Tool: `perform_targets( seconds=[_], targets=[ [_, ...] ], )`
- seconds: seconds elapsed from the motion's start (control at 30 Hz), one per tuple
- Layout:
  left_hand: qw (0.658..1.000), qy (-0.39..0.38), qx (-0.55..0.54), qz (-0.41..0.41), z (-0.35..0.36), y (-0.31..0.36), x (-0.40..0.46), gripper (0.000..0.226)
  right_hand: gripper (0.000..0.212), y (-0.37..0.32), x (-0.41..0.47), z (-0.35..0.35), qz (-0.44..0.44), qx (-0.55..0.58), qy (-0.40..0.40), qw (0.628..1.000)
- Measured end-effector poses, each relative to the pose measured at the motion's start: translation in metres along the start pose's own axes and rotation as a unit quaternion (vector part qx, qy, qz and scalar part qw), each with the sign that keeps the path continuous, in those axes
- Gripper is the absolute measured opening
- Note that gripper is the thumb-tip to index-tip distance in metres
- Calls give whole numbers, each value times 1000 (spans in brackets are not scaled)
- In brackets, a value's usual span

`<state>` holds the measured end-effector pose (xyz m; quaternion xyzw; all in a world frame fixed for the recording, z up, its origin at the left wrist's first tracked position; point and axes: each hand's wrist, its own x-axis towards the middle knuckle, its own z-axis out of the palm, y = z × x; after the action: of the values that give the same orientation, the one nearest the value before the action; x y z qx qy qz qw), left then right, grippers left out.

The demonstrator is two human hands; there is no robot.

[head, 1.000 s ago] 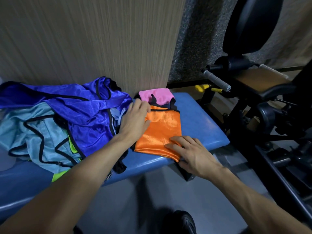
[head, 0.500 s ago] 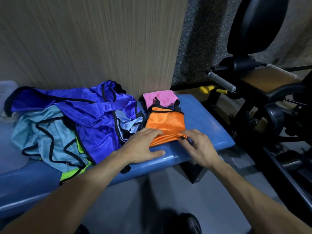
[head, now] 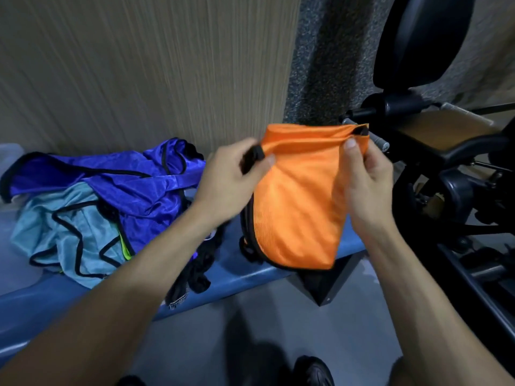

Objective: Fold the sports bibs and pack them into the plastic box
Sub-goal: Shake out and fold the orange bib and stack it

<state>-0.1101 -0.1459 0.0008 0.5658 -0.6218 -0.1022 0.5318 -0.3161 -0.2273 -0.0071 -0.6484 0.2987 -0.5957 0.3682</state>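
A folded orange bib [head: 298, 199] with black trim hangs in the air above the right end of the blue bench [head: 250, 277]. My left hand [head: 231, 179] pinches its upper left corner and my right hand [head: 365, 179] pinches its upper right corner. A heap of unfolded bibs lies on the bench to the left: a royal blue bib [head: 111, 179] on top, a light blue bib [head: 69, 232] below it, and a neon yellow edge [head: 126, 250] peeking out. A clear plastic box [head: 8, 154] shows faintly at the far left edge. The orange bib hides the spot where a pink bib lay.
A wood-grain wall panel [head: 139, 65] stands right behind the bench. Black gym equipment [head: 446, 151] with a padded seat and a handle crowds the right side. Grey floor lies in front, with my black shoe [head: 315, 371] at the bottom.
Both hands took hold of the orange bib's near edge on the bench and lifted it; it now hangs upright between them. The camera view shifted slightly left.
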Motion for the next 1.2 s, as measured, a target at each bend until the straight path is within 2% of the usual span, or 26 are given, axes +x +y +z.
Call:
perform_targets(
  seconds=[0.03,0.1,0.17,0.23,0.27,0.33,0.43,0.5,0.6,0.73,0.8,0.9,0.93,1.0,1.03,1.13,1.2],
  targets=[
    [999,-18,-25,-17,3,1,12,25,32,2,5,0,32,18,8,999],
    [992,-65,-82,-74,12,-8,28,15,27,17,11,-1,154,46,6,987],
    [976,-87,-117,-162,27,-34,35,10,27,42,8,-2,303,93,-37,948],
    [956,-93,-91,-264,44,-65,33,9,46,72,-2,-5,393,37,-99,913],
    [942,-95,-69,-314,51,-80,30,10,57,83,-9,-5,410,-14,-137,901],
    [911,-84,-48,-400,62,-105,25,11,78,95,-18,-3,404,-94,-185,891],
    [893,-40,-57,-446,70,-131,22,10,93,94,-20,-4,397,-89,-196,892],
    [886,-11,-66,-458,70,-136,22,11,87,87,-22,-9,427,-64,-210,877],
    [878,9,-66,-475,71,-137,21,12,78,76,-36,-15,458,-2,-274,846],
    [867,0,-67,-494,69,-131,20,13,72,70,-48,-24,435,44,-274,857],
    [850,-26,-139,-507,62,-122,16,19,65,72,-52,-26,416,26,-268,869],
    [804,-107,-280,-514,43,-106,-6,26,53,75,-55,-26,411,14,-254,876],
    [802,-128,-285,-509,38,-102,-16,23,49,76,-56,-25,416,20,-239,877],
    [824,-136,-247,-491,33,-101,-35,12,41,76,-57,-22,423,35,-213,880],
    [837,-129,-222,-483,33,-101,-42,14,37,75,-58,-19,427,41,-201,881],
    [868,-84,-151,-465,40,-106,-51,46,29,71,-61,-13,431,72,-179,882],
    [877,-49,-130,-459,42,-104,-54,42,35,69,-63,-15,424,102,-190,880]
  ],
)
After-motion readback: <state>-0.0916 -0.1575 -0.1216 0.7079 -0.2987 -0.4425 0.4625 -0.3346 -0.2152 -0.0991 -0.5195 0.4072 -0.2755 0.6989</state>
